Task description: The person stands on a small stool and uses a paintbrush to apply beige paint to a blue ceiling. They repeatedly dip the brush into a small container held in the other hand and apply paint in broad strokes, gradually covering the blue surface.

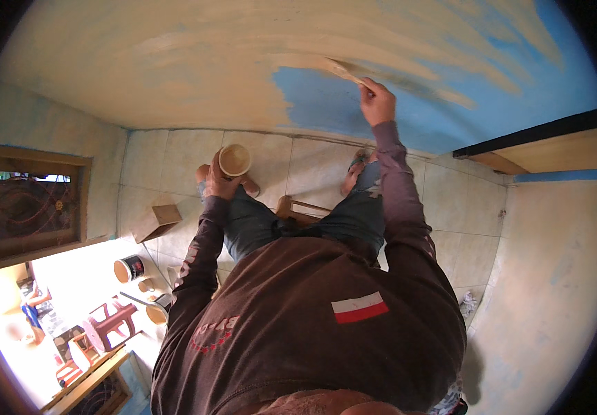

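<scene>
My left hand (219,185) is closed round a small round tub (235,159) of beige paint, held over the tiled floor by my left knee. In my right hand (378,104) is a paintbrush (343,70), gripped by its handle. Its bristles meet the wall (174,69) at the upper edge of a bare blue patch (322,97). Beige paint covers the wall to the left of this patch. Toward the right, streaks of beige lie over the blue.
I sit on a low wooden stool (300,211). A brown box (156,222) and a paint bucket (129,268) stand on the floor at left, near a bright doorway with small chairs (108,325). A black-edged wooden shelf (554,145) juts out at right. Crumpled cloth (469,304) lies below it.
</scene>
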Demonstrator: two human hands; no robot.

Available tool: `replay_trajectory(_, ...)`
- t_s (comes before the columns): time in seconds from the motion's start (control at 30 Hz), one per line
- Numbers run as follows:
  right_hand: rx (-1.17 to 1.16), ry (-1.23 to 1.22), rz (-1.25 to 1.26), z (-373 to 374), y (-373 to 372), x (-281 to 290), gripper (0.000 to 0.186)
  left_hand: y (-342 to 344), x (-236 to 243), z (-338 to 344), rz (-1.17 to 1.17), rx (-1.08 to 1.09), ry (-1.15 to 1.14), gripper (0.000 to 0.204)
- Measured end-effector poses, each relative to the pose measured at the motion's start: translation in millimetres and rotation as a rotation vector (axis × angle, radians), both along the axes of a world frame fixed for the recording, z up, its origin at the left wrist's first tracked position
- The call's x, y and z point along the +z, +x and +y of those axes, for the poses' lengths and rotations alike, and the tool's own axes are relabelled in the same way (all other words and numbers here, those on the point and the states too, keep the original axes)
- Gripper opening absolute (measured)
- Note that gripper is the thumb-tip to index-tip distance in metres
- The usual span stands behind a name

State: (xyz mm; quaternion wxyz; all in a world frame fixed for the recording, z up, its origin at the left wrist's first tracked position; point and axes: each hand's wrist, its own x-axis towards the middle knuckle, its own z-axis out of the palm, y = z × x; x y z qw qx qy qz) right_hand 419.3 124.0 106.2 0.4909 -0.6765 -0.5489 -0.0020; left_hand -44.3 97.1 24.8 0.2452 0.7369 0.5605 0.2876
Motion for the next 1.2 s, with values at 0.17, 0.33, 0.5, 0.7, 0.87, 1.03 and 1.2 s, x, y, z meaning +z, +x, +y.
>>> replay_trajectory(0.17, -0.102, -0.043, 0.002, -60.4, 101.3, -5.7, 0.022, 1.9, 4.1, 0.9, 0.048, -0.008, -0.016, 0.096)
replay_trajectory(0.33, -0.228, -0.062, -0.019, -115.9, 178.3, -5.5, 0.024, 10.9, 23.4, -3.3, 0.05, 0.007, -0.122, 0.1)
replay_trajectory(0.5, -0.404, -0.106, -0.049, -152.2, 205.0, 1.2, 0.022, 1.5, 2.1, -2.0, 0.066, -0.029, -0.021, 0.097)
replay_trajectory(0.7, -0.278, 0.084, 0.169, -151.3, 137.8, -14.9, 0.024, 3.0, 6.6, 0.3, 0.059, -0.038, -0.044, 0.096)
replay_trajectory(0.87, 0.114, 0.019, 0.154, -61.8, 8.7, 9.0, 0.022, 2.7, 4.0, -0.4, 0.093, -0.032, -0.012, 0.094)
replay_trajectory(1.03, 0.321, 0.036, 0.078, 28.0, -80.4, 19.1, 0.015, 6.4, 10.4, 2.6, 0.127, -0.031, 0.014, 0.098)
replay_trajectory(1.2, 0.214, 0.041, 0.018, 67.9, -96.6, 16.4, 0.015, 0.2, -3.7, 2.5, 0.087, 0.022, 0.022, 0.101)
